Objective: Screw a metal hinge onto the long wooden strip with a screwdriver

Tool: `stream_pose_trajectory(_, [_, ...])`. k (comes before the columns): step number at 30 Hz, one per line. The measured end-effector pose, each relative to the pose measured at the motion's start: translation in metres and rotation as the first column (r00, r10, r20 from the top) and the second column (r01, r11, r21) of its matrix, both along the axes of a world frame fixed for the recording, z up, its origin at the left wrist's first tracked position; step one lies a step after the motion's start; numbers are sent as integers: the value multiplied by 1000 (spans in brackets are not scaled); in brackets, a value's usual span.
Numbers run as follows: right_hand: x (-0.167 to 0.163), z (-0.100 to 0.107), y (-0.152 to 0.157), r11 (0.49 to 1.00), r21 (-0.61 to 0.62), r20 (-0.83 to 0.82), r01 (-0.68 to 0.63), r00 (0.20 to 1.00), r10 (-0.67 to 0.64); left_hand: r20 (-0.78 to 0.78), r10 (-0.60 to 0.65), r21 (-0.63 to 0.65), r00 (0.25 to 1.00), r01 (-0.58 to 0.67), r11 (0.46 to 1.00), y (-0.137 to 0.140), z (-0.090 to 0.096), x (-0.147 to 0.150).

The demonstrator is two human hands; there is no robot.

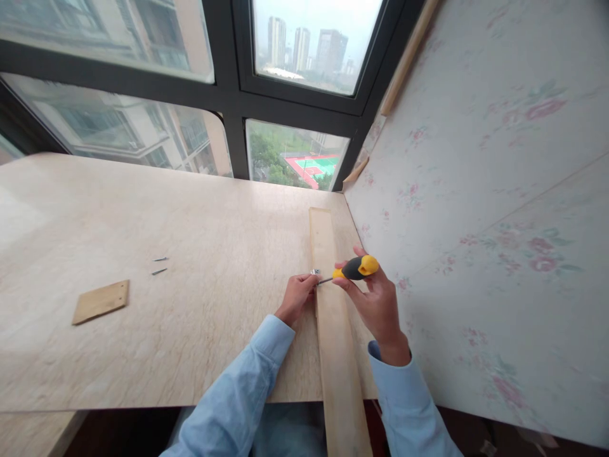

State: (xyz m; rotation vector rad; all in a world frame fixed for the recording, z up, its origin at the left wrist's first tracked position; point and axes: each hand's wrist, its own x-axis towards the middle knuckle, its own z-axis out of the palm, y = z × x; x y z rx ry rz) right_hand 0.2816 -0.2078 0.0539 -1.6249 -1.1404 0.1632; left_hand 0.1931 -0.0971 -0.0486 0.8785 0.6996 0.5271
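Note:
A long pale wooden board [333,324] runs away from me over the near edge of the ledge. My right hand [378,301] grips a yellow and black screwdriver [354,268] by its handle, the shaft pointing left. The screwdriver's tip meets the fingertips of my left hand [301,293] at the board's left edge. Those fingers are pinched together, and what they hold is too small or hidden to make out. Just beyond them, a small shiny metal bracket [314,271] sits at the same edge of the board.
Two screws [160,271] lie on the marble-patterned ledge [204,254] to the left. Nearby is a small wooden piece [101,302] with holes at one end. A flowered wall [485,241] rises close on the right, and dark-framed windows [228,95] stand at the back.

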Motion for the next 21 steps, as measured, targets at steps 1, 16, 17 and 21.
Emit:
stream_pose_trajectory(1, [1,0,3,995,10,70,100,992,-100,1,-1,2,1000,1,1000,0,0,-1])
stream_pose_trajectory(16, [-3,5,-6,997,-54,39,60,998,-58,26,-57,-112,998,60,992,0,5,-4])
stream_pose_trajectory(17, [-2,5,-4,985,-33,103,167,981,-163,25,-60,-107,998,62,992,0,6,-5])
stream_pose_trajectory(21, [-2,0,2,980,7,139,201,970,-200,14,-61,-99,998,62,993,-1,7,-5])
